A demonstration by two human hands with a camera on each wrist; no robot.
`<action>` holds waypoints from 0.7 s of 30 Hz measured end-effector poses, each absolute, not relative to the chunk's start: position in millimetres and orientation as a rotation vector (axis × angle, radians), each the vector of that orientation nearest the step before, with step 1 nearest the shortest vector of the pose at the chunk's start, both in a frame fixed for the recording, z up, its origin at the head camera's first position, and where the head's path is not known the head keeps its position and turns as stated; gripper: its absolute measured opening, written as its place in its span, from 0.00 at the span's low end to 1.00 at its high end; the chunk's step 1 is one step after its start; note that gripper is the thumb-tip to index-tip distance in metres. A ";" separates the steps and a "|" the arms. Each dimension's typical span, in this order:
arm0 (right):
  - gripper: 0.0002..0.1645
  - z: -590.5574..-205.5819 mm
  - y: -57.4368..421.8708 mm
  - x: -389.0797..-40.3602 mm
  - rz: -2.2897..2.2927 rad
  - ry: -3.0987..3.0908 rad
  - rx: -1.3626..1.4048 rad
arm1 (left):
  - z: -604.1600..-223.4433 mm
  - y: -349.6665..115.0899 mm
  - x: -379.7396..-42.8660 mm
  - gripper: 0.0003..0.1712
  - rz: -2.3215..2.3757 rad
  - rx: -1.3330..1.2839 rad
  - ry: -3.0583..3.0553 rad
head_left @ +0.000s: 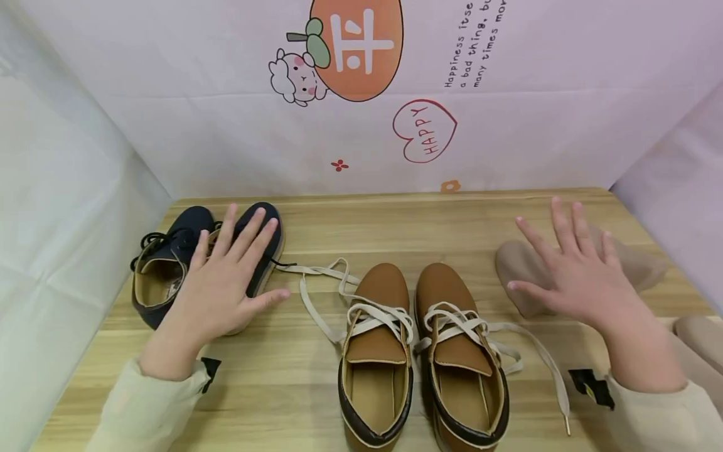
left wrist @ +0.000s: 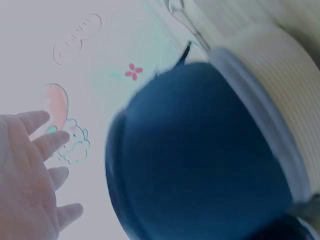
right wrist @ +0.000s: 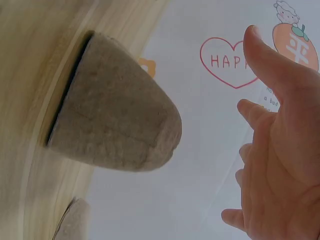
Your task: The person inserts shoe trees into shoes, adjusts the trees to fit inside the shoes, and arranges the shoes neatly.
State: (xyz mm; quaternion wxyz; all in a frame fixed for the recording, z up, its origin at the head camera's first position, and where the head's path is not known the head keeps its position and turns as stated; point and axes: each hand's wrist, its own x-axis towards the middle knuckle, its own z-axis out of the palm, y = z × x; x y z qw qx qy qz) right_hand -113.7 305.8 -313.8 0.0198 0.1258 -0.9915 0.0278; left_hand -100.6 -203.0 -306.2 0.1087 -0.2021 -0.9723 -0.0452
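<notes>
My left hand [head_left: 223, 285] is held palm down with spread fingers above a pair of navy lace-up shoes. One navy shoe [head_left: 192, 223] shows beside the hand, its opening facing me; the hand partly covers the other navy shoe [head_left: 272, 216]. My right hand [head_left: 584, 285] hovers with spread fingers over a grey-brown rounded block [head_left: 519, 270] and hides part of it. Neither hand holds anything. Between them stand two brown shoes, a left one [head_left: 381, 282] and a right one [head_left: 443, 282], with cream laces [head_left: 377, 314] loosely threaded and loose ends trailing onto the wooden surface.
A second grey-brown piece [head_left: 703, 336] lies at the right edge, partly out of view. Behind the wooden board [head_left: 395, 220] rises a white printed cloth [head_left: 226, 138]. White cloth also borders both sides. Black tabs [head_left: 590, 388] stick out at the sleeve cuffs.
</notes>
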 end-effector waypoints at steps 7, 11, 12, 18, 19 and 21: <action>0.59 -316.6 314.9 -114.1 0.137 -3.086 0.350 | -304.9 -187.9 -99.1 0.56 -0.215 -0.719 -2.895; 0.59 -318.2 319.6 -115.9 0.150 -3.093 0.338 | -305.6 -181.2 -99.2 0.54 -0.261 -0.791 -2.881; 0.60 -318.8 320.6 -116.2 0.156 -3.095 0.335 | -305.9 -179.5 -99.3 0.54 -0.269 -0.811 -2.878; 0.59 -321.9 324.7 -118.8 0.184 -3.110 0.324 | -308.3 -169.0 -99.7 0.53 -0.327 -0.940 -2.861; 0.60 -322.3 325.2 -119.1 0.188 -3.112 0.324 | -308.5 -167.0 -99.6 0.53 -0.347 -0.963 -2.857; 0.60 -323.1 326.1 -119.8 0.194 -3.117 0.325 | -309.0 -163.5 -99.3 0.53 -0.387 -1.002 -2.854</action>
